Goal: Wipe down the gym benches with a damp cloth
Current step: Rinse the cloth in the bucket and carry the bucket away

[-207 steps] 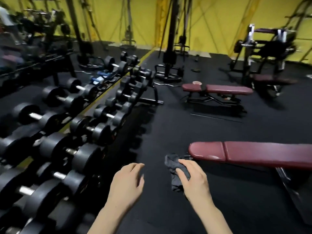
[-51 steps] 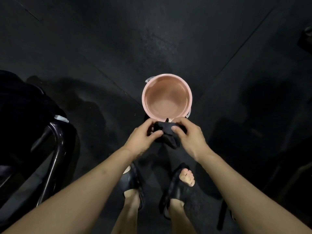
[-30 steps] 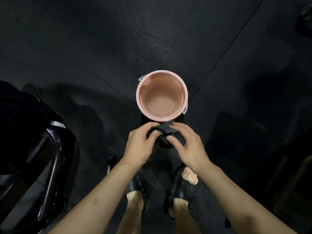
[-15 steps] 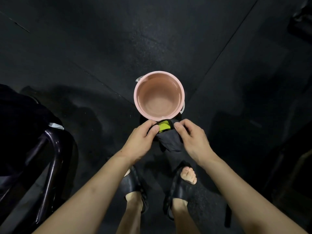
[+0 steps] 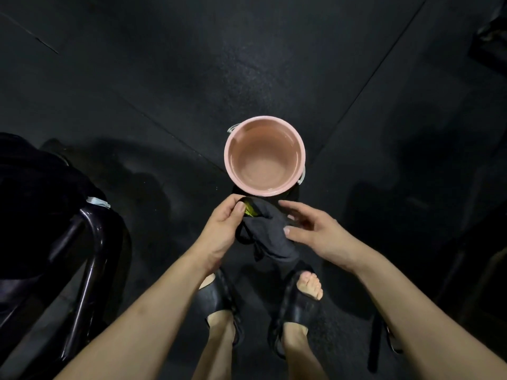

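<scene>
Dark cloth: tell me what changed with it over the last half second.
The right hand let go of the dark cloth; its fingers now lie open against it. The cloth hangs lower, pinched by the left hand alone. The pink bucket stayed put.

The left hand pinches a dark cloth just short of a pink bucket holding water. The right hand's fingers touch the cloth loosely.
</scene>
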A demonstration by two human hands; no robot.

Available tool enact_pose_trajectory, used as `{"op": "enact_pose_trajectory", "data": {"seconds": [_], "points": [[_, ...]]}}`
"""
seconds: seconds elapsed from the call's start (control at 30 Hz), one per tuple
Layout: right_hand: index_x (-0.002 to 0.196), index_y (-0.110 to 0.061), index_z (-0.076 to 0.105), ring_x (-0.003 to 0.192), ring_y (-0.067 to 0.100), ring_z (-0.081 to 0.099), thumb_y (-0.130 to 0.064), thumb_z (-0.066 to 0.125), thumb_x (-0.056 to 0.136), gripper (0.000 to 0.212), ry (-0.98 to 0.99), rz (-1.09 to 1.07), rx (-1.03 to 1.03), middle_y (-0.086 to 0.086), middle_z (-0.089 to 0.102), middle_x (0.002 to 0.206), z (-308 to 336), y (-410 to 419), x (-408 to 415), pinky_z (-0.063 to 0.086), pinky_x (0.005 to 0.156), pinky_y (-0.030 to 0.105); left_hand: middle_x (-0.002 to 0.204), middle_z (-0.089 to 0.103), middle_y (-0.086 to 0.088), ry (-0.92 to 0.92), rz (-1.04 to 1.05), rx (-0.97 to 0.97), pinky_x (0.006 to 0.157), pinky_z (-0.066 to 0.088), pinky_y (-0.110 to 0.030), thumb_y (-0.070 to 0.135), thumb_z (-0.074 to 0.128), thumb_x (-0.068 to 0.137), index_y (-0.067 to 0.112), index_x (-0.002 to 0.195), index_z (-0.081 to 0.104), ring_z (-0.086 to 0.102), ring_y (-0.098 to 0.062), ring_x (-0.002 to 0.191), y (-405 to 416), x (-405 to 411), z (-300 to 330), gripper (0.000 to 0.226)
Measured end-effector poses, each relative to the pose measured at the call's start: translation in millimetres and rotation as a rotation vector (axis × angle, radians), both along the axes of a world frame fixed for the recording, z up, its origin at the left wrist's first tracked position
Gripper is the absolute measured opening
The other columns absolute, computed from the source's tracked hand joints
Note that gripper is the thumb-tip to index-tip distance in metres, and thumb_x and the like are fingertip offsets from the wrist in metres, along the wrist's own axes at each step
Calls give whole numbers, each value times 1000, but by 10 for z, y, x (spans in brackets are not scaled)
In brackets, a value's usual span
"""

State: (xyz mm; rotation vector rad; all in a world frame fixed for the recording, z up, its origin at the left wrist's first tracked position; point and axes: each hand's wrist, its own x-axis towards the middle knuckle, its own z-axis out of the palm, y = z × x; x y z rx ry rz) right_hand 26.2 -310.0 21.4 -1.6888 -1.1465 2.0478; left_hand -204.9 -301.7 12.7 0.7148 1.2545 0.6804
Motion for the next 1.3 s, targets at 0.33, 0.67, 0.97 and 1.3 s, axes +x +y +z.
{"op": "enact_pose_trajectory", "data": {"seconds": [0.33, 0.67, 0.97, 1.3], "points": [[102, -24, 66, 100, 17, 65, -55, 52, 97, 34, -659, 433, 884, -9, 66, 100, 84, -145, -203, 39, 105, 37, 143, 58, 11, 353, -223, 313, 121, 31, -36, 46, 57, 97, 25, 134, 62, 48, -9, 139, -121, -259, -21, 42], [120, -28, 63, 98, 12, 63, -34, 58, 105, 17, -444, 276, 621, -14, 63, 112, -89, -188, -203, 56, 87, 41, 129, 63, 18, 799, -806, 540, 117, 21, -37, 43, 56, 101, 39, 134, 53, 54, -5, 122, 12, -220, -245, 33], [105, -29, 62, 93, 4, 64, -24, 68, 99, 10, -400, -32, 345, -12, 70, 99, -502, 364, -291, 45, 76, 16, 104, 73, 6, 857, -697, 274, 90, 33, -40, 46, 49, 102, 35, 108, 56, 63, -27, 105, 591, -169, -563, 14], [116, -20, 69, 109, 24, 59, -25, 68, 98, 18, -618, 53, 455, 1, 65, 114, -1190, 830, -302, 50, 98, 43, 115, 65, 4, 985, -586, 324, 92, 35, -39, 30, 54, 102, 32, 114, 56, 59, -26, 107, 952, 1, -1058, 12]]}}
